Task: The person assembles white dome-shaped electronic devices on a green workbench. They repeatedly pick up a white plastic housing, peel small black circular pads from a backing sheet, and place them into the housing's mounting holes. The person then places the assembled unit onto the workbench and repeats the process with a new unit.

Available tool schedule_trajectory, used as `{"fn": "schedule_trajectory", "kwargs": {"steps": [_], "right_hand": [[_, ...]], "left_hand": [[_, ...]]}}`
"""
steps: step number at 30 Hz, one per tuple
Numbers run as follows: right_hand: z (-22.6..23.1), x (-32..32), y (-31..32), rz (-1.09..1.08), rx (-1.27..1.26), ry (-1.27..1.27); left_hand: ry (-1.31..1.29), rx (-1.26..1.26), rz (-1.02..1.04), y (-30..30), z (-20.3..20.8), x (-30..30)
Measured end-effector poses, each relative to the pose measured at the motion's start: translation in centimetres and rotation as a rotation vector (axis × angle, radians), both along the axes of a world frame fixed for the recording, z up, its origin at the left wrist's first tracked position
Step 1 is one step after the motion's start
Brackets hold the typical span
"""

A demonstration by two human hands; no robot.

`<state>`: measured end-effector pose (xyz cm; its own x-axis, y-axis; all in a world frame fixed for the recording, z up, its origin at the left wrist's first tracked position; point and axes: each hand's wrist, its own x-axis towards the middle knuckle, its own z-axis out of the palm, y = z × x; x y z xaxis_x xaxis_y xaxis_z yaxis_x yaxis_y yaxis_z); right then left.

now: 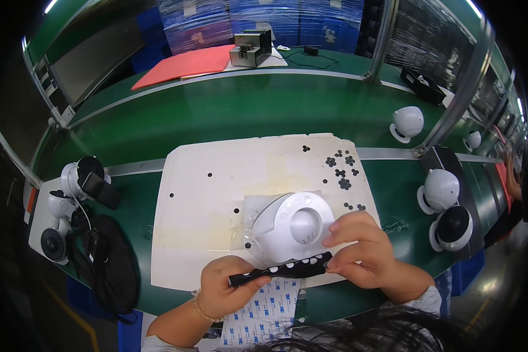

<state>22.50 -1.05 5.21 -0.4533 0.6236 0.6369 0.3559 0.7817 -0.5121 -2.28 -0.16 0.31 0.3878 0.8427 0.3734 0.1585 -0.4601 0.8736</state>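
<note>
You hold a spotted black strip (288,270) at 6 o'clock of a glossy white housing (281,226).
Blue containers (325,32) at 12 o'clock are wrapped in clear film, contents hidden; the housing has a round hollow. Small black discs (345,184) dot the pale board (199,234), clustered toward 1 o'clock. Your left hand (226,286) pinches the strip's 9 o'clock end; your curled right hand (366,252) meets its 3 o'clock end, grip unclear.
</note>
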Motion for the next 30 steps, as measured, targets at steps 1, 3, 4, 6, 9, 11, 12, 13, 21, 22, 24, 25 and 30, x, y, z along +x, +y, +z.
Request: {"fn": "schedule_trajectory", "kwargs": {"steps": [1, 3, 4, 6, 9, 11, 12, 13, 21, 22, 24, 25, 30], "right_hand": [[-0.1, -0.6, 0.0, -0.022, -0.026, 0.025], [-0.4, -1.3, -0.2, -0.057, -0.021, -0.021], [-0.7, -1.5, -0.3, -0.07, 0.009, -0.092], [-1.1, -1.4, -0.5, -0.036, 0.066, -0.191], [-1.5, -1.1, -0.8, 0.054, 0.141, -0.164], [-1.8, -1.6, -1.0, 0.048, 0.182, -0.001], [-1.8, -2.1, -0.8, 0.062, 0.164, 0.043], [-1.9, -2.9, -0.6, 0.075, 0.146, 0.088], [-1.4, -3.0, -1.4, 0.224, 0.297, -0.05], [-1.2, -2.7, -1.5, 0.275, 0.251, -0.032], [-1.3, -2.0, -1.3, 0.212, 0.169, 0.002], [-1.7, -1.5, -0.7, 0.098, 0.133, 0.018], [-2.3, -0.5, 3.8, -0.036, -0.201, 0.42]], "left_hand": [[0.014, 0.029, -0.012, 0.1, -0.2, 0.0], [0.042, 0.09, -0.037, 0.2, -0.3, 0.0], [0.035, 0.109, -0.033, 0.2, -0.3, 0.1], [0.023, 0.146, -0.017, 0.2, -0.1, 0.3], [0.028, 0.168, -0.007, 0.1, -0.1, 0.4], [0.036, 0.191, -0.025, 0.2, -0.1, 0.3], [0.039, 0.201, -0.039, 0.2, -0.1, 0.4], [0.044, 0.22, -0.046, 0.2, 0.0, 0.5], [0.127, 0.223, -0.055, 0.0, -0.1, 0.6], [0.147, 0.318, -0.049, 0.0, 0.1, 0.5], [0.184, 0.509, -0.041, 0.2, 0.4, 0.6], [0.225, 0.549, -0.019, 0.2, 0.4, 0.8], [0.448, 0.577, -0.107, -0.3, 0.4, 1.4]]}}
